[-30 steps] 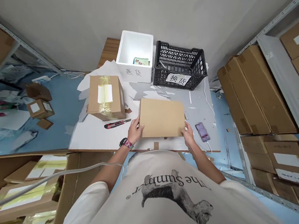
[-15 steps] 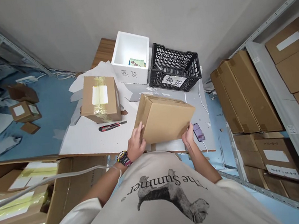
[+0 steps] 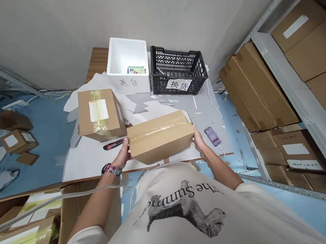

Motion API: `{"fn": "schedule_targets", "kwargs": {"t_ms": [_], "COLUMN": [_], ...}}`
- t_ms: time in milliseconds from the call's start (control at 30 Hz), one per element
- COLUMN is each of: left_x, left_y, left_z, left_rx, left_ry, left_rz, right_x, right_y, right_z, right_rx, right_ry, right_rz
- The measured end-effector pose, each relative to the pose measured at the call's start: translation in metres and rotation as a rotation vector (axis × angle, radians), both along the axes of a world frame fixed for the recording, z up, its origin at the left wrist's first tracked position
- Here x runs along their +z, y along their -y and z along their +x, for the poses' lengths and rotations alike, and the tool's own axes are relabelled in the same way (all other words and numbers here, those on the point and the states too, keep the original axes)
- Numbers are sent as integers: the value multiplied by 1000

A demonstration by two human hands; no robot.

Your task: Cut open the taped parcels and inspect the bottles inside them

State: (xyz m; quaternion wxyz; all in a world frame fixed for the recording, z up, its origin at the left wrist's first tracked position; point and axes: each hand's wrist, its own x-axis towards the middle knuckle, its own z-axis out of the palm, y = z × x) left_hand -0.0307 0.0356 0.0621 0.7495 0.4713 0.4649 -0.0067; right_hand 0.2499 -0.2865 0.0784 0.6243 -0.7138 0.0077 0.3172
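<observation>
A brown cardboard box (image 3: 160,136) with clear tape along its upper side is held between my hands at the table's front edge. My left hand (image 3: 123,154) grips its left end, while my right hand (image 3: 198,138) grips the right end; some fingers are hidden behind the box. Just beyond my left hand lies a red and black utility knife (image 3: 113,144), its blade end hidden by the fingers. A second taped carton (image 3: 100,113) with a white label stands behind the knife. To the right of my right hand is a phone (image 3: 212,136) on a white cable.
At the table's back stand a white foam box (image 3: 129,83) with printed packs inside and a black plastic crate (image 3: 177,70). Paper scraps litter the tabletop (image 3: 96,156). Shelves with cartons (image 3: 259,84) rise at right; a large box of parcels (image 3: 70,213) sits lower left.
The box has been turned so its taped side now faces up. My left hand has moved left to the box's end, near the knife. The camera view has shifted slightly.
</observation>
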Motion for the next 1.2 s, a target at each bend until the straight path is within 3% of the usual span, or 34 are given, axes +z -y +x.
{"fn": "schedule_targets", "kwargs": {"t_ms": [133, 233, 400, 533, 600, 700, 800, 967, 1067, 1200], "left_x": [11, 10, 1, -6, -8, -9, -11, -34, -63, -90], "left_y": [-17, -19, -7, 4, 8, 15, 28, 53, 62, 72], "left_z": [-7, -17, -6, 17, 20, 18, 21, 38, 31, 11], "left_rx": [89, 150, 181, 60, -5, -50, -40, 51, 164, 203], "left_ry": [65, 135, 156, 162, 186, 242, 370, 505, 427, 342], "left_rz": [-124, -220, -222, -63, 48, 208, 372, 762, 683, 497], "right_x": [47, 72, 74, 74, 81, 87, 72, 15, -7, -11], "right_y": [-10, -11, -1, 8, 14, 25, 28, 13, 7, 9], "right_z": [-1, -2, 2, 16, 26, 40, 44, 20, 6, 1], "right_rx": [194, 248, 170, 190, 231, 280, 190, -136, -215, -152], "right_ry": [310, 487, 402, 310, 313, 240, 132, -121, -171, -170], "right_rz": [88, 163, 54, -87, -62, 107, 176, -5, -7, -28]}}
